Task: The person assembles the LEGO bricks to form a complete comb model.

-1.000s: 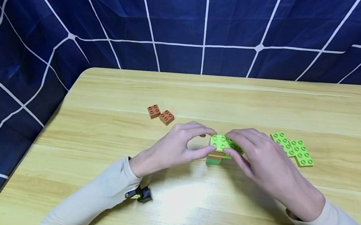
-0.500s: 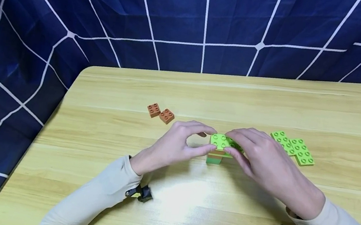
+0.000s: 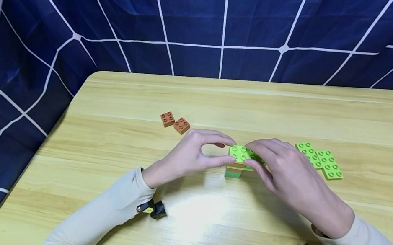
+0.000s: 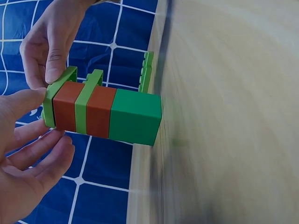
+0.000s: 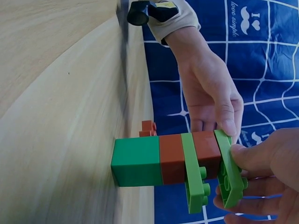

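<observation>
A small tower of toy building bricks stands on the table between both hands. Its base is a dark green block (image 4: 135,116); above come a brown brick (image 4: 99,112), a light green plate (image 5: 193,182) jutting out to the right, and a second brown brick (image 5: 207,149). Topmost, a light green studded plate (image 3: 239,153) sits at a slight slant on that upper brick and also juts right. My left hand (image 3: 189,153) pinches its left end between thumb and fingers. Further right along the same plate, my right hand (image 3: 291,177) grips it by thumb and fingertips.
Two loose brown bricks (image 3: 182,125) lie at the back left of the wooden table (image 3: 124,196). To the right, two light green plates (image 3: 329,164) lie beside each other behind the right hand. A dark blue cloth with white lines (image 3: 196,21) hangs behind the table.
</observation>
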### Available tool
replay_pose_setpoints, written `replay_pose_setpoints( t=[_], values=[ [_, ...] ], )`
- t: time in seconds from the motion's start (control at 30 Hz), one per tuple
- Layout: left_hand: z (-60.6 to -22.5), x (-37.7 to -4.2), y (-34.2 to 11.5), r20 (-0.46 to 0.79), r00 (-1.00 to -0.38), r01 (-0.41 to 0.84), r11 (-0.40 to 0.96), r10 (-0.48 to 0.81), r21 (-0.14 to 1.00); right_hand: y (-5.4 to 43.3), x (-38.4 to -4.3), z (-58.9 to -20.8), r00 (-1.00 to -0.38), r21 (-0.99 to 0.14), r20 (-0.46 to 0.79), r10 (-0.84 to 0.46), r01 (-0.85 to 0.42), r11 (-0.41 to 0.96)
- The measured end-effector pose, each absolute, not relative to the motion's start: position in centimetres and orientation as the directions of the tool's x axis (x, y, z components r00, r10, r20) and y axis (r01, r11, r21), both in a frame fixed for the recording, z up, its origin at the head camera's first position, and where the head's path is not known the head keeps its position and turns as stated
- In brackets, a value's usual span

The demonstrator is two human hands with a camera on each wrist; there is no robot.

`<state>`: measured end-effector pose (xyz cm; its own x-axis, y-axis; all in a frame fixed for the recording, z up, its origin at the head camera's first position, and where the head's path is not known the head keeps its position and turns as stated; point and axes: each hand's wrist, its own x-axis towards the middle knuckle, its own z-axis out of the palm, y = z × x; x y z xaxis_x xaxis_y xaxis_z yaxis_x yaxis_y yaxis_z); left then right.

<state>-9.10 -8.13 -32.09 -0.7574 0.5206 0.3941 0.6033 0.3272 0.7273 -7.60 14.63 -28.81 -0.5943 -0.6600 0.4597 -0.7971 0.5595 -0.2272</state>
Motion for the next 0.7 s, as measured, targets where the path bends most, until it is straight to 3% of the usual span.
replay_pose_setpoints(
  t=[0.7],
  values=[
    [-32.21,-9.14,-8.28,0.406,-0.756,0.614,0.339,0.513,0.713,14.51,-7.57,-28.97,-0.588,-0.218,0.478,-0.653,-0.799,0.56]
  ],
)
